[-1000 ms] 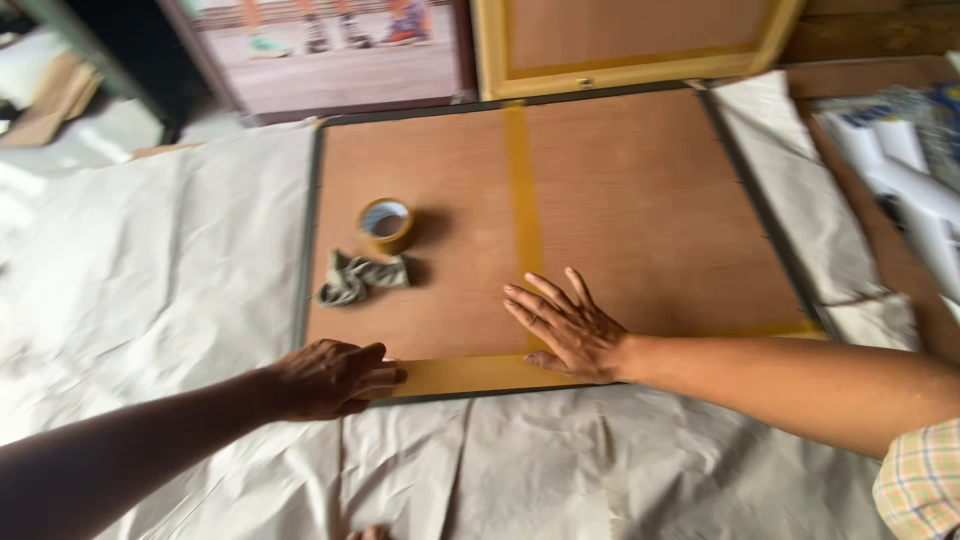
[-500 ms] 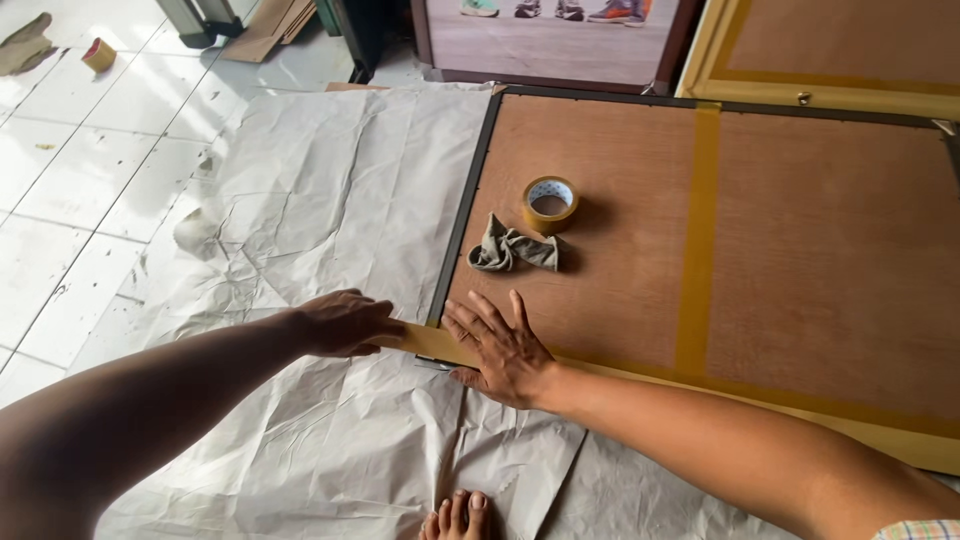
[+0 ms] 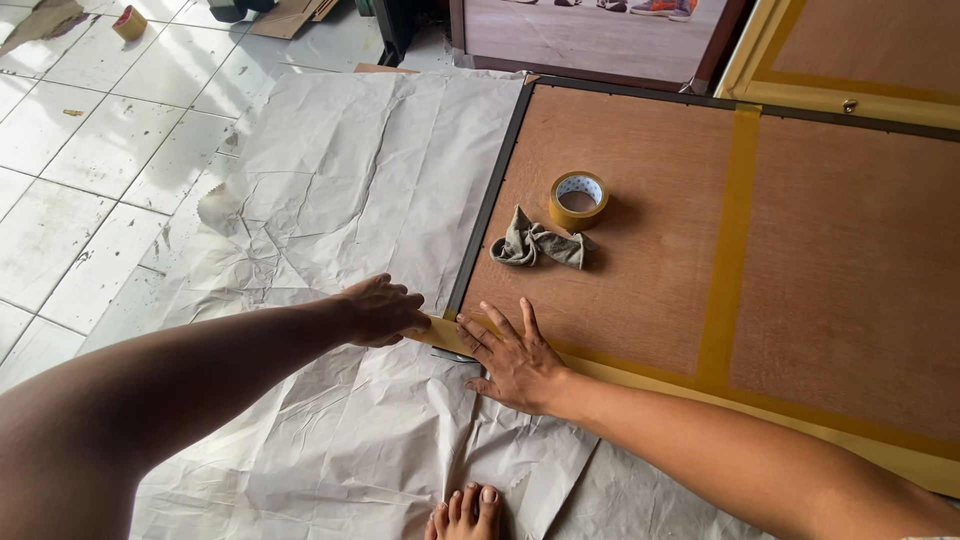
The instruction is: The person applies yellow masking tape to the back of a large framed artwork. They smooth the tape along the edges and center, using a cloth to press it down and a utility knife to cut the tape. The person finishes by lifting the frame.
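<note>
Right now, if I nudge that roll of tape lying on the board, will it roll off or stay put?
The roll of tape lies flat on its side on the brown backing board, so a nudge would probably slide it rather than roll it. Its open core suggests it is light. The crumpled grey cloth just beside it might stop a push that way.

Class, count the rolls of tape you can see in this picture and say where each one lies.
2. One tape roll stands on the brown backing board, beside the crumpled cloth. A second roll lies on the tiled floor, far top left. Others may be out of view.
</note>
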